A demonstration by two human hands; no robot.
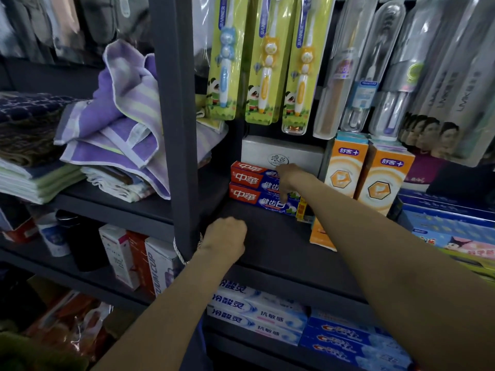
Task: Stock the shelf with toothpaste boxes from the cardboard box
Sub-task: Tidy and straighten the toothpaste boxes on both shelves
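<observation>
Nearest, on the shelf below the hands, lie white toothpaste boxes (257, 314) and blue ones (353, 341) to their right. Above these, the left hand (225, 241) sits at the front edge of the dark shelf (270, 245), its fingers curled into a closed fist with nothing in them, just right of the grey upright post (178, 129). Beyond that fist the shelf board lies bare up to the right hand (290, 178), which reaches deeper in and rests on a stack of red-and-blue toothpaste boxes (249, 188); its fingers (284, 198) drape down over the boxes' front face, but whether they grip or only press cannot be told. Just right of those fingers a yellow tag (301, 210) and an orange box lying flat (318, 234) crowd the stack's end, with two upright orange boxes (361, 175) past them. Directly behind the fingers stands a grey carton (267, 151). Farther still, hanging toothbrush packs (265, 62) overhang the stack. Left of the post, folded purple towels (120, 116) spill toward it.
</observation>
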